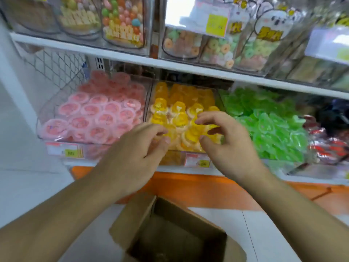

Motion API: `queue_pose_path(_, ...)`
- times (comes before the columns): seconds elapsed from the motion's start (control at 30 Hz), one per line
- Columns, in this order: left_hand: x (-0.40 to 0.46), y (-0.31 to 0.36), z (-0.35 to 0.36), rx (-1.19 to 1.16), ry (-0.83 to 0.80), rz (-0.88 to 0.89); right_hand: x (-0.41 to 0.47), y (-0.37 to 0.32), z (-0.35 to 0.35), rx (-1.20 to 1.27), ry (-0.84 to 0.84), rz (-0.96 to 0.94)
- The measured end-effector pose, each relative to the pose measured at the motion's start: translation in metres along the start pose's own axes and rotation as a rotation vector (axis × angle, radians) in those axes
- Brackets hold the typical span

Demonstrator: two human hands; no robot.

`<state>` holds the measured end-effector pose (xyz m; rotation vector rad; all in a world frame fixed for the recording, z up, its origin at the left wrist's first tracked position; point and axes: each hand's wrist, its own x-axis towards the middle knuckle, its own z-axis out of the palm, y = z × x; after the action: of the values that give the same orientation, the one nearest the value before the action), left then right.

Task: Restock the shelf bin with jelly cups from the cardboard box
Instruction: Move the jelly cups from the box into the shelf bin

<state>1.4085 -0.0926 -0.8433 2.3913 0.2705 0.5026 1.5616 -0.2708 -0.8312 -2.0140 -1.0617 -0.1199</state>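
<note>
Two white shelf levels (132,57) face us, and on the lower one we count three clear bins side by side: pink cups (94,114), yellow jelly cups (181,110) in the middle shelf bin (149,103), green cups (268,121). Both our hands hover over the yellow heap, left hand (136,148) and right hand (226,140), fingers curled; blur hides whether they pinch any cup. One open cardboard box (170,229) sits below.

Bright, even overhead light; glare on the clear upper bins (124,25); soft motion blur throughout; wide-angle bending at edges.
</note>
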Motion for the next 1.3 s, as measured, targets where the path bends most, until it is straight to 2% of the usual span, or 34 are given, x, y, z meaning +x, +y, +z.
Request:
queue_pose_path(0.07,-0.02,-0.003,0.018,-0.007,-0.082,0.003,-0.036,-0.002,0.005,0.081,-0.017,0.042)
queue_pose_path(0.17,-0.049,-0.023,0.049,0.042,-0.279,-0.054,-0.089,0.012,0.024,0.138,-0.11,0.22)
queue_pose_path(0.3,-0.081,-0.071,0.084,0.084,-0.512,-0.208,-0.145,0.057,0.058,0.018,-0.425,0.469)
queue_pose_path(0.37,-0.094,-0.096,0.104,0.084,-0.57,-0.248,-0.17,0.08,0.074,0.025,-0.591,0.614)
queue_pose_path(0.5,-0.109,-0.135,0.146,0.118,-0.629,-0.339,-0.198,0.109,0.11,0.046,-0.758,0.776)
queue_pose_path(0.67,-0.118,-0.164,0.186,-0.029,-0.584,-0.374,-0.214,0.137,0.16,0.062,-0.898,0.85)
queue_pose_path(0.8,-0.126,-0.17,0.197,-0.131,-0.505,-0.358,-0.234,0.16,0.194,0.064,-1.093,0.905)
queue_pose_path(0.9,-0.131,-0.171,0.203,-0.188,-0.466,-0.369,-0.25,0.174,0.215,0.031,-1.193,0.832)
queue_pose_path(1.03,-0.132,-0.171,0.206,-0.242,-0.418,-0.378,-0.257,0.183,0.229,-0.009,-1.214,0.736)
queue_pose_path(1.3,-0.132,-0.171,0.206,-0.216,-0.4,-0.365,-0.251,0.191,0.239,0.082,-1.095,0.924)
